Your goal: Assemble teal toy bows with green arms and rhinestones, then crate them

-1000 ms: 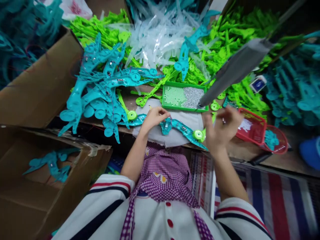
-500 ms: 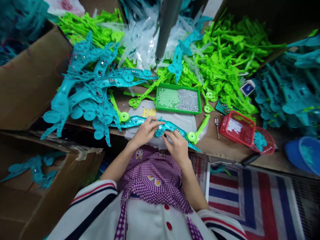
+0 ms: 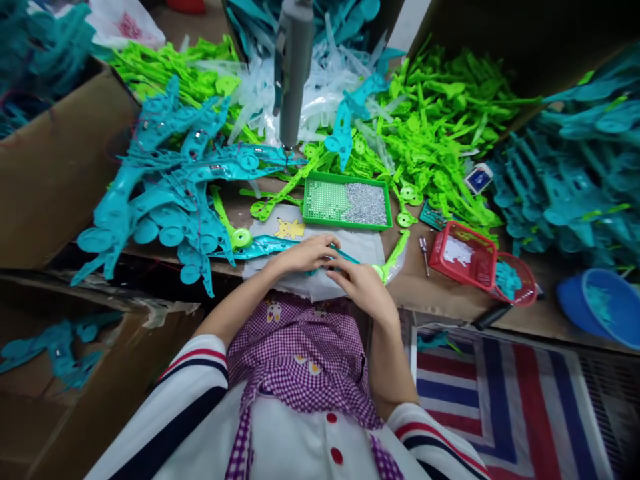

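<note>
A long teal plastic part (image 3: pixel 263 247) lies across a white cloth (image 3: pixel 373 241) at the table's front edge, its middle hidden under my hands. My left hand (image 3: pixel 311 255) reaches over it from the left, fingers bent together on it. From the right, my right hand (image 3: pixel 367 288) meets the left fingertips, its thumb and fingers pinched at the same part. Any small piece between the fingertips is hidden. One lime-green plastic arm (image 3: pixel 397 257) is beside the right end of the part, and another (image 3: pixel 240 237) is near its left end. Just beyond, a green tray (image 3: pixel 325 222) holds silvery screws (image 3: pixel 367 203).
An electric screwdriver (image 3: pixel 294 73) hangs above the tray. Teal parts (image 3: pixel 165 190) are heaped on the left, lime-green pieces (image 3: pixel 440 133) behind. To the right are a small screwdriver (image 3: pixel 424 257), a red basket (image 3: pixel 467 279) and a blue bowl (image 3: pixel 583 307). A cardboard box (image 3: pixel 65 180) stands at left.
My hands have come together, and the left one now covers the part's middle, which showed before. The view has shifted slightly, with the hanging screwdriver appearing farther left.
</note>
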{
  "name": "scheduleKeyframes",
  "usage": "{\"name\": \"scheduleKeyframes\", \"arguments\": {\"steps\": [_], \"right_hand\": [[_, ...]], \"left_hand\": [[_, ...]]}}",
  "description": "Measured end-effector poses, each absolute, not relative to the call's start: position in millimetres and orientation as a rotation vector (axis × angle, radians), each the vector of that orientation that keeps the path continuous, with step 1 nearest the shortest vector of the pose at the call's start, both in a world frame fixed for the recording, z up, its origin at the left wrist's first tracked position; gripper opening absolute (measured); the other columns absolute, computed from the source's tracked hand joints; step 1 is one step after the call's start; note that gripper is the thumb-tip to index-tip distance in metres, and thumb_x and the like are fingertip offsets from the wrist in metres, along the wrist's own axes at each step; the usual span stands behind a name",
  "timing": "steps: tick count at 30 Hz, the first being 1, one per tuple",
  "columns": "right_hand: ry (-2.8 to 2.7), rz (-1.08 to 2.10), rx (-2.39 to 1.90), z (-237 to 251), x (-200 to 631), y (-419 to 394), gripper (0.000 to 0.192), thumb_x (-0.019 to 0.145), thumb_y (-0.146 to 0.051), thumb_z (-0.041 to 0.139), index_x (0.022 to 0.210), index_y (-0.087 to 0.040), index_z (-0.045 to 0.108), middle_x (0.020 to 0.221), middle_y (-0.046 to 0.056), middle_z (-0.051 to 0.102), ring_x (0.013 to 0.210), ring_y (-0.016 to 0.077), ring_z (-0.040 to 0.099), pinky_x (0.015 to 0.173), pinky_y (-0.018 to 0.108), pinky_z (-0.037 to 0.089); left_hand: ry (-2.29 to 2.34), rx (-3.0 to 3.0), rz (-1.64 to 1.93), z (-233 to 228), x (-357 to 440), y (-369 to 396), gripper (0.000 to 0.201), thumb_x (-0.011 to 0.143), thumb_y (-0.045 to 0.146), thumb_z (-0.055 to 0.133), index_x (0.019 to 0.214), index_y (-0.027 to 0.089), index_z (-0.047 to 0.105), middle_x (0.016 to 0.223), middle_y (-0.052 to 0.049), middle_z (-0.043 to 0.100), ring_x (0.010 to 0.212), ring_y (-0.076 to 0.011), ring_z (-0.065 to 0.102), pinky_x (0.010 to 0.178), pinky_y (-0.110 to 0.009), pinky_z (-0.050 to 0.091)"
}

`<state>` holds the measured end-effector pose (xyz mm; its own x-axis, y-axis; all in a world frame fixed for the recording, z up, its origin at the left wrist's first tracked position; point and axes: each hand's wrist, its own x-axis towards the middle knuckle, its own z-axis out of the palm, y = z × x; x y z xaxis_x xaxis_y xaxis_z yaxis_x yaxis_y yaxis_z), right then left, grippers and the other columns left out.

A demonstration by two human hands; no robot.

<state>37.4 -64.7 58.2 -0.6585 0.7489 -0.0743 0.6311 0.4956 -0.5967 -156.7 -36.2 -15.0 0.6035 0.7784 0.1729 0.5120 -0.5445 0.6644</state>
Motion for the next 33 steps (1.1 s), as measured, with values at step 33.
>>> {"name": "scheduleKeyframes", "arguments": {"steps": [33], "right_hand": [[-2.494,0.619,-1.137,29.3,42.7,-0.8,0.022,0.092,-0.018,0.043,0.104,-0.018,0.061,0.104,0.013,0.068,0.094,0.0248,0.063,0.081,0.035,0.047]], "left_hand": [[1.743,2.404,0.856,-25.9,-163.3,-93.2,0.020,0.099,0.029,0.053,0.093,0.021,0.071,0.098,-0.004,0.075,0.087,-0.0184,0.066,0.094,-0.041,0.042]]}}
